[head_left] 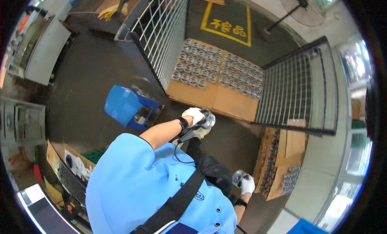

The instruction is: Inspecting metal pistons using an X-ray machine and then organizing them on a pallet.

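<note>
My left hand, in a white glove, is closed on a shiny, round metal part with a dark centre. Lower down and to the right, my right hand, gloved too, grips a second shiny round metal part. Ahead, rows of similar metal parts stand on cardboard sheets inside a mesh-sided cage. My left hand is the nearer one to that cardboard, apart from it. To the right of my right hand, more metal parts sit in rows on stacked cardboard.
The cage's left mesh side and right mesh side rise beside the cardboard. A blue plastic stool stands at left. Farther off are a large fan and yellow floor marking. An open carton lies lower left.
</note>
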{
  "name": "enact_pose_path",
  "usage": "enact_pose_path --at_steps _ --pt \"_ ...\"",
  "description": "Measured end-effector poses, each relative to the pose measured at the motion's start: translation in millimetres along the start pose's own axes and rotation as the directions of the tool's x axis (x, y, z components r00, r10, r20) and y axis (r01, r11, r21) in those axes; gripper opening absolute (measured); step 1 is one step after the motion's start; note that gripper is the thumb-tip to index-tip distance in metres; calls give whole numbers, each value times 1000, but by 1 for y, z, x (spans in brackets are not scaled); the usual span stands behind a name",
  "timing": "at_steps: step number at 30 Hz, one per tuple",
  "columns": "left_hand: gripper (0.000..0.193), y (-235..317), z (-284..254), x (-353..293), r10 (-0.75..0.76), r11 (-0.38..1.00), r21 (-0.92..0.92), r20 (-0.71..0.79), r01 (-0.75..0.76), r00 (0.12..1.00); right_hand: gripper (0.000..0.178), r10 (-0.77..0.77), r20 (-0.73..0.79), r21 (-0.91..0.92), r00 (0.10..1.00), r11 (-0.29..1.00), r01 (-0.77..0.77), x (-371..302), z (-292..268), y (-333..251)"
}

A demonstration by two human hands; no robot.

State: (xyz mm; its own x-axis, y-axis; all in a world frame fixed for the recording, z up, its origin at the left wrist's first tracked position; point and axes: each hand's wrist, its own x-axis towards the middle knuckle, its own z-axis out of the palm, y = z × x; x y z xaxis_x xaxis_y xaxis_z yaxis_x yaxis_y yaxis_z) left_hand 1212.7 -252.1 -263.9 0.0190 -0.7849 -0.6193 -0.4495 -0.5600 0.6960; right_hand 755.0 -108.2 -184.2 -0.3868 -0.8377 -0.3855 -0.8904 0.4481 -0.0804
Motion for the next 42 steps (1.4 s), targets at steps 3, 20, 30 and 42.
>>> enact_pose_path --at_steps 3,20,30,42 --pt "35 -26 -25 20 -68 973 206 -161 101 985 40 -135 151 -135 979 979 156 73 4 -109" --pt "29 -125 -30 232 -462 751 237 -477 616 748 32 -391 387 -302 835 802 515 309 195 -456" --pt "25 -278 -20 378 -213 668 428 -674 609 708 37 -190 401 -308 896 893 327 330 384 -522" --pt "40 -315 -8 407 -390 666 309 -632 679 669 50 -131 292 -314 947 922 225 317 478 -548"
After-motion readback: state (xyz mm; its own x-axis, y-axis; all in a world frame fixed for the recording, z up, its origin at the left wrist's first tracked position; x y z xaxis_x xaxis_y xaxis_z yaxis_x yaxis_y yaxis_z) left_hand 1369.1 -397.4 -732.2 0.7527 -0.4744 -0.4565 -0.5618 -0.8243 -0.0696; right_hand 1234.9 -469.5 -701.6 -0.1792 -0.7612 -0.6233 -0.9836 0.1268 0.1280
